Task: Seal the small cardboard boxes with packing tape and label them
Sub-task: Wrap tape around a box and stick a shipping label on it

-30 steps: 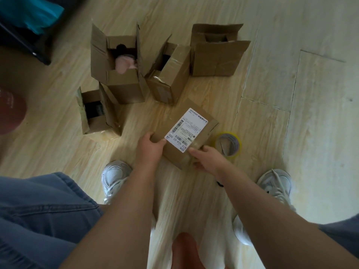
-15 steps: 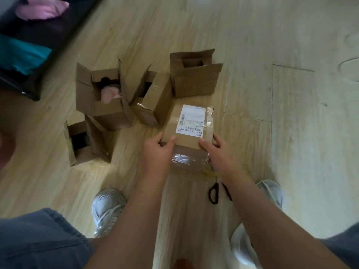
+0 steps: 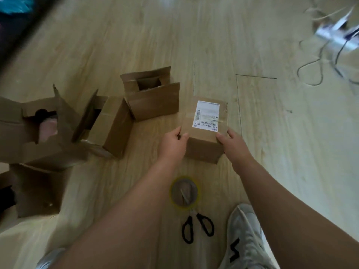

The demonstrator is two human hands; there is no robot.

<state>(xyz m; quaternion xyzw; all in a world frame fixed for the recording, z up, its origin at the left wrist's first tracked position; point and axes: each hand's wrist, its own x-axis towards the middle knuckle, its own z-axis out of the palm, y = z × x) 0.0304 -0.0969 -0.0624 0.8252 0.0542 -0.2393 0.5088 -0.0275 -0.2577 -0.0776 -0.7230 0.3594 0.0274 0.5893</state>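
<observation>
I saw the labelled box [image 3: 204, 146] standing on the wooden floor [image 3: 272, 162], held from both sides. My left hand [image 3: 172, 145] was clamped on its left face, fingers [image 3: 183, 135] curled at the near top edge. My right hand [image 3: 234, 147] gripped its right face, thumb laid on the top just below the white label [image 3: 206, 115]. Left of the box stood several open boxes [image 3: 153, 101], flaps up, the closest just beside it. On my side of the box lay the tape roll [image 3: 184, 192], then black scissors [image 3: 197, 226] beside a grey shoe [image 3: 244, 235]. Far off to the box's right, blurred cables [image 3: 318, 61] trailed over the floor.
</observation>
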